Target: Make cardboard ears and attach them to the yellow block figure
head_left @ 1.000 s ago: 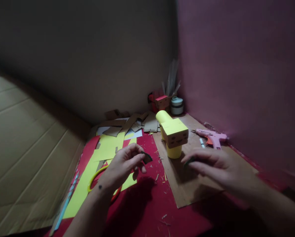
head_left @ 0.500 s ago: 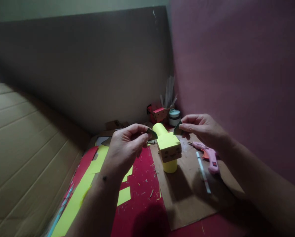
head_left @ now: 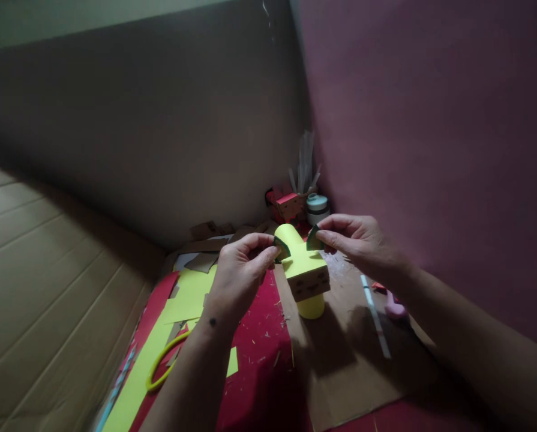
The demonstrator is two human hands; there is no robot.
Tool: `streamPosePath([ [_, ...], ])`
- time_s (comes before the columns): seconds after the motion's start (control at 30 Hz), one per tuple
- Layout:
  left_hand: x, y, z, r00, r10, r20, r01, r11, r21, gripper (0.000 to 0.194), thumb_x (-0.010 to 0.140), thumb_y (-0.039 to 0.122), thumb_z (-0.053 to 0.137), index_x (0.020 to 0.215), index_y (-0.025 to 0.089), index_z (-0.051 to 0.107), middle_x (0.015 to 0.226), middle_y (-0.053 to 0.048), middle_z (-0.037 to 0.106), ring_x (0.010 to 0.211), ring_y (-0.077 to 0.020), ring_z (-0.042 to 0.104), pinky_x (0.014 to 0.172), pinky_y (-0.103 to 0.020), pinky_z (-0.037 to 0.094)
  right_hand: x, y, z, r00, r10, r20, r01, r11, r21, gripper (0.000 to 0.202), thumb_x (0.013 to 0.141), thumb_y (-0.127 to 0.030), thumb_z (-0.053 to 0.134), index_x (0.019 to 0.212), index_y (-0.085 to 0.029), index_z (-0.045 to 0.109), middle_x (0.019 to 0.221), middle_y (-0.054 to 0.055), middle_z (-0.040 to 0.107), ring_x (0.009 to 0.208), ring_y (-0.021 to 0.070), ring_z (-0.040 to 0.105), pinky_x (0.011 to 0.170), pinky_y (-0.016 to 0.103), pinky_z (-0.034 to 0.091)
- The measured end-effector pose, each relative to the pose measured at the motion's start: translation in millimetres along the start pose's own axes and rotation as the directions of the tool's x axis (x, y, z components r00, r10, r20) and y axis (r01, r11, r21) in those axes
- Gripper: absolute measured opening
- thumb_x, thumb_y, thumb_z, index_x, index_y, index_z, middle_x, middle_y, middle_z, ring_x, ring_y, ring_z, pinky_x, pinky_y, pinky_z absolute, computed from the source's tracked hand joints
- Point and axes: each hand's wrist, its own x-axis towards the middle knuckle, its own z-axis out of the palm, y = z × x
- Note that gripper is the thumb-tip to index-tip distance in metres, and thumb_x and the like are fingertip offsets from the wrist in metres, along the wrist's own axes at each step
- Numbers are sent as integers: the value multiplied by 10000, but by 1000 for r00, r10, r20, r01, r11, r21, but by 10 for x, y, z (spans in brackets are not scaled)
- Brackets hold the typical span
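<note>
A yellow paper figure [head_left: 305, 264] with a box-shaped head and a face drawn on its brown front stands on a cardboard sheet. My left hand [head_left: 248, 258] pinches a small dark-edged cardboard piece [head_left: 282, 247] at the left side of the head's top. On the opposite side, my right hand [head_left: 353, 237] pinches a matching dark-edged cardboard piece [head_left: 312, 238] close to the top's right edge. Whether either piece touches the head is hard to tell. A yellow cylinder [head_left: 287, 233] shows just behind the head.
Right of the figure lie a white stick [head_left: 376, 318] and a pink glue gun [head_left: 394, 307], partly behind my right forearm. Yellow paper [head_left: 191, 288] and a yellow ring [head_left: 153, 378] are at left. Behind stand a red box figure [head_left: 290, 205] and a lidded jar [head_left: 317, 207].
Both hands have moved inward, bringing the two cardboard pieces to the top of the box head. My right forearm now covers more of the glue gun, and the yellow ring shows more.
</note>
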Motion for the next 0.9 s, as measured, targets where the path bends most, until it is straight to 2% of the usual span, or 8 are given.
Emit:
streamPosePath([
  [0.4,6,-37,22,1000,7,23,-7,1000,-7,59,742,202,662,783,168,685,556,54,556,482,-53,448,460,-181,346,-10,25,38,998,-66,3,66,996,-60,127,787,-294,648,800,-173,685,717,-2,643,600,95,532,546,248,423],
  [0.9,-13,-32,37,1000,5,16,-5,1000,-10,66,744,210,666,791,169,686,567,49,561,490,-63,448,471,-194,343,-5,27,24,998,-69,11,70,992,-101,151,790,-298,641,834,-168,704,727,8,642,596,102,527,543,266,427],
])
